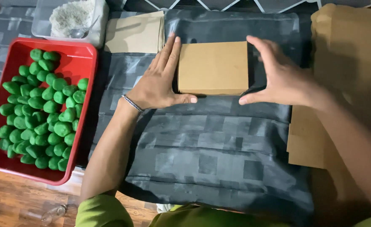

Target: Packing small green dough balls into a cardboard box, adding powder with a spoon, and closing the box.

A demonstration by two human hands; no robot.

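Squarely between both spread hands — left hand (160, 82), right hand (280, 75) — sits the cardboard box (213, 68)

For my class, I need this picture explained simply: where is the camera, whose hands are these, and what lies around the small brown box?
There is one picture, taken by a camera worn on a person's head, looking down at their own two bare hands. The left hand lies flat against the left side of a small closed cardboard box, and the right hand curves around its right side, fingers spread. The box rests on a dark grey patterned cloth. To the left stands a red tray full of green lumps. Behind it is a clear container of white grains, and beside that a stack of flat cardboard sheets. More brown cardboard lies on the right.
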